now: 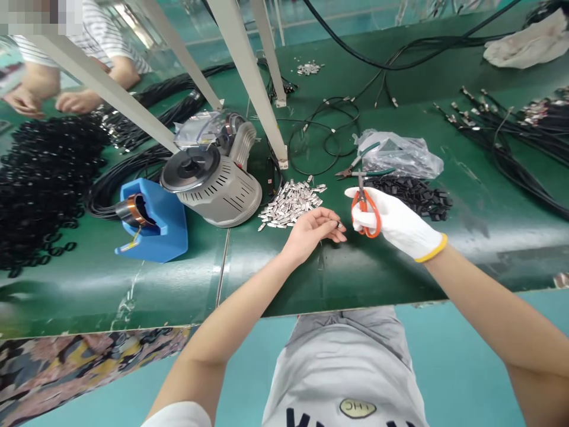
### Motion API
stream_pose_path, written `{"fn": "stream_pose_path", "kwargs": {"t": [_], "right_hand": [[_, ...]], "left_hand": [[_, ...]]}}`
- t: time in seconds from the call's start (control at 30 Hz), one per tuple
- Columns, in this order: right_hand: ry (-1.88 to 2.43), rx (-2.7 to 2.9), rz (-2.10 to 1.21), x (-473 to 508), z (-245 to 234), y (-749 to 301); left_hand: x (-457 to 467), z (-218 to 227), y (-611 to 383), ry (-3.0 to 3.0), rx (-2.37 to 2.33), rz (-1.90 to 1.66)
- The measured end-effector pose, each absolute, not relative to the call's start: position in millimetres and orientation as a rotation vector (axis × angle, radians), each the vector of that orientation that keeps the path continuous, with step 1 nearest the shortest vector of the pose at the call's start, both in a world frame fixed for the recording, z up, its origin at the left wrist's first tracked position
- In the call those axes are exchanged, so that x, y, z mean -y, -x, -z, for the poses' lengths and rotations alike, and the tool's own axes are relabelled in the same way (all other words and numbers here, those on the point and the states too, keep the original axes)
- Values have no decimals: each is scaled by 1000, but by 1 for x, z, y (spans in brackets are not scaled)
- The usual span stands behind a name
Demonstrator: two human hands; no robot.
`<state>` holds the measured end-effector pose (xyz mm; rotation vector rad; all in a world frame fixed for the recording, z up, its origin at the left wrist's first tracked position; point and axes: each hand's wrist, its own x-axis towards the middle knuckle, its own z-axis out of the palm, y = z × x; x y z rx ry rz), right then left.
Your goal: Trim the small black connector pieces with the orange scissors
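My bare left hand (315, 230) pinches a small part (339, 225) between thumb and fingers; it looks partly metallic, but its kind is too small to make out. Just behind that hand lies a pile of small silver metal connectors (291, 203). My right hand (391, 222), in a white glove with a yellow cuff, is closed around orange-handled scissors (377, 220), whose blades point away from me. Beyond the glove is a heap of small black plastic pieces (422, 198). Green-handled cutters (362, 163) rest beside it, near a clear plastic bag (398, 153).
Left of me stand a grey tape dispenser machine (217, 193) and a blue tape holder (171, 234). White posts (253, 77) rise from the green table (275, 290). Black cables (502, 142) lie at the right. Another person's hands (66, 102) are at the far left, by black rings (48, 160).
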<state>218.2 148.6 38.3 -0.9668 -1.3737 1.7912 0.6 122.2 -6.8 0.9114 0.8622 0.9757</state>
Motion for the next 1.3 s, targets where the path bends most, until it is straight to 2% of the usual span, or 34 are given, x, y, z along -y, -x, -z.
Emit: {"fn": "stream_pose_path", "kwargs": {"t": [0.13, 0.33, 0.43, 0.53, 0.7, 1.03, 1.3], "right_hand": [[908, 1466, -1826, -176, -45, -198], [1016, 1556, -1876, -185, -14, -202], [1195, 1886, -1654, -183, -9, -206], [1319, 2274, -1232, -182, -17, -206], [1261, 2567, -694, -184, -19, -211], [1117, 2724, -335, -181, -13, -212], [1108, 2786, -156, -176, -15, -210]], "left_hand": [[-130, 12, 7, -982, -934, -1022], [-123, 11, 17, -968, -1027, -1004], [-121, 8, 17, -996, -1059, -1025], [-121, 7, 17, -1071, -1066, -1077], [-124, 7, 19, -1045, -1072, -1159], [-126, 5, 24, -1075, -1194, -1239], [-128, 17, 24, -829, -1094, -1210]]}}
